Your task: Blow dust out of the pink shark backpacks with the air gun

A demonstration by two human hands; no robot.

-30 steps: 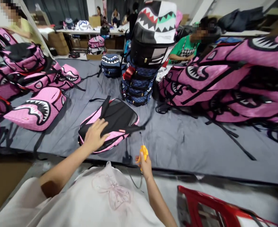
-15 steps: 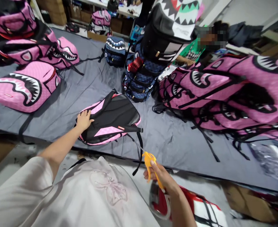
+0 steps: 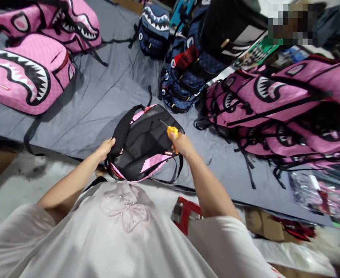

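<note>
Moved since half a second ago: right hand [image 3: 183, 144], from the near edge of the grey table [image 3: 213, 170] to over the backpack [image 3: 146, 141] | right fingers: wrapped round yellow air gun [image 3: 172, 132] | left hand [image 3: 106, 148]: formerly flat, now gripping black strap [image 3: 122, 131] | backpack: near edge, back panel up

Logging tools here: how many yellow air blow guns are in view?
1: the yellow air blow gun, in the right hand, over the backpack's back panel. More could be hidden.
</note>
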